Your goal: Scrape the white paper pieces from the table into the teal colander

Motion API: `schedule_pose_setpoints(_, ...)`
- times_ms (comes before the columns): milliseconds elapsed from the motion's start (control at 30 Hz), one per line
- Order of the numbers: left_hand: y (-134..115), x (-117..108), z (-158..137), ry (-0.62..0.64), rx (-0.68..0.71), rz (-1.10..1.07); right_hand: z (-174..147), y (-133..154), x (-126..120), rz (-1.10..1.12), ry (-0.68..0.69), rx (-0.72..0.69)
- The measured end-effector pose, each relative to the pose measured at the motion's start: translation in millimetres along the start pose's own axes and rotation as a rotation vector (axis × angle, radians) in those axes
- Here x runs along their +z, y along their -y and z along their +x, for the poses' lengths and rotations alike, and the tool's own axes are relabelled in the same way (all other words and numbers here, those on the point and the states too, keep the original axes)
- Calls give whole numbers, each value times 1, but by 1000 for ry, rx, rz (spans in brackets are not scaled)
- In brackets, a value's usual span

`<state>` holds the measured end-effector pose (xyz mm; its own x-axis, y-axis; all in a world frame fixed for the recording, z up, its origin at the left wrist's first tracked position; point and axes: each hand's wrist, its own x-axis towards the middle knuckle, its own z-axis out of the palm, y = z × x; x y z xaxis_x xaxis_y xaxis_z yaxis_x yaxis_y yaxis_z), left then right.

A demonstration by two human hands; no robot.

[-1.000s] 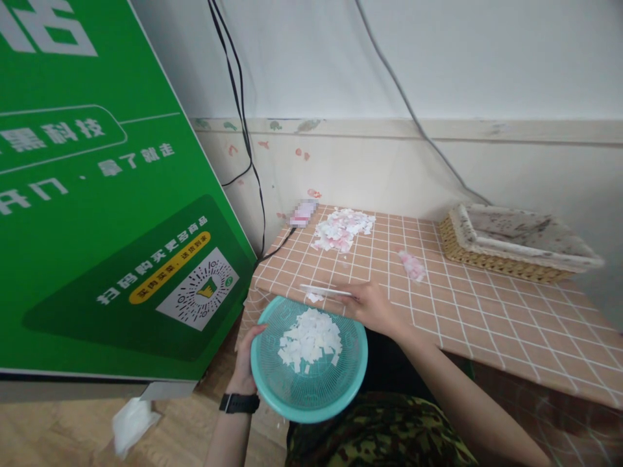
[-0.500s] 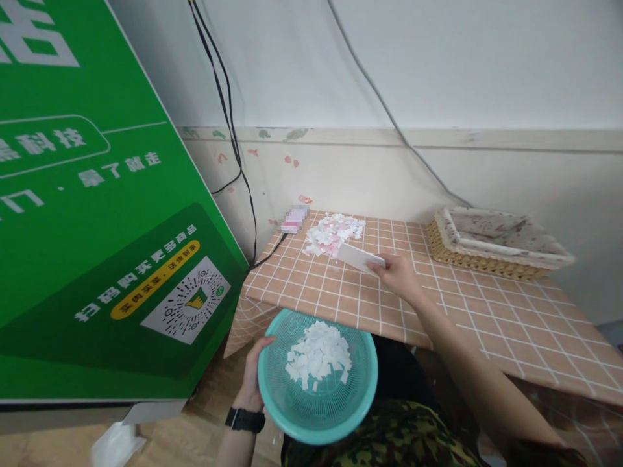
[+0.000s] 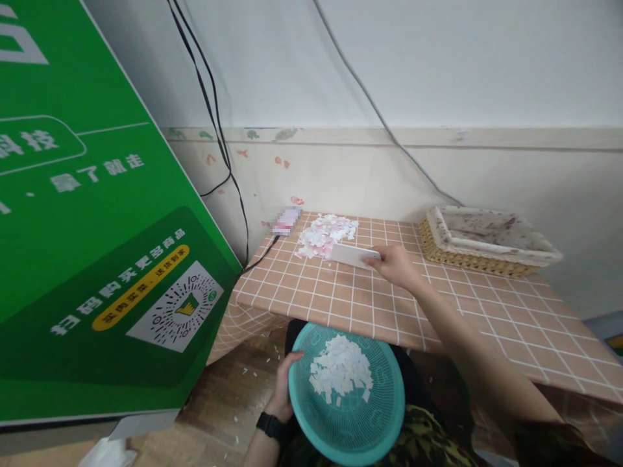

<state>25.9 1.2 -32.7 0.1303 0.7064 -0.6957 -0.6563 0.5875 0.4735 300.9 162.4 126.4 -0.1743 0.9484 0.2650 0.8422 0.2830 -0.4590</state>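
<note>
My left hand (image 3: 286, 383) grips the left rim of a teal plastic colander (image 3: 387, 389), held below the table's front edge. Inside it lies a heap of small white paper scraps (image 3: 343, 366). My right hand (image 3: 392, 264) is closed on one end of a flat white rectangular piece (image 3: 350, 255), whose material I cannot make out. The far end of that piece touches the near right side of a pile of white and pinkish paper scraps (image 3: 328, 230) on the table.
A checked brown cloth covers the table (image 3: 389, 311). At its back right stands a lined wicker basket (image 3: 479, 259). A blurred-out item (image 3: 287, 221) with a black cable lies at the back left corner. A green sign (image 3: 111, 259) rises on the left. Scraps dot the floor (image 3: 248, 383).
My left hand has shifted the colander to the right and slightly down in view. The white piece in my right hand has turned a little more level beside the pile. The whole view has shifted slightly.
</note>
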Motion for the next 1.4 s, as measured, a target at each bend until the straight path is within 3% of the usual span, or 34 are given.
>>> schedule_pose_setpoints(333, 10, -5, 4, 48, 27, -5, -4, 23, 10, 12, 80, -71)
schedule_pose_setpoints(433, 10, -6, 4, 39, 30, -12, -1, 30, 10, -8, 47, -89)
schedule_pose_setpoints(667, 9, -6, 2, 71, 7, -28, 6, 31, 11, -132, -9, -72)
schedule_pose_setpoints(1167, 10, -11, 6, 69, 20, -16, 15, 40, 14, -108, 56, -106)
schedule_pose_setpoints(1400, 11, -12, 8, 82, 17, -7, 9, 39, 12, -73, 12, -68)
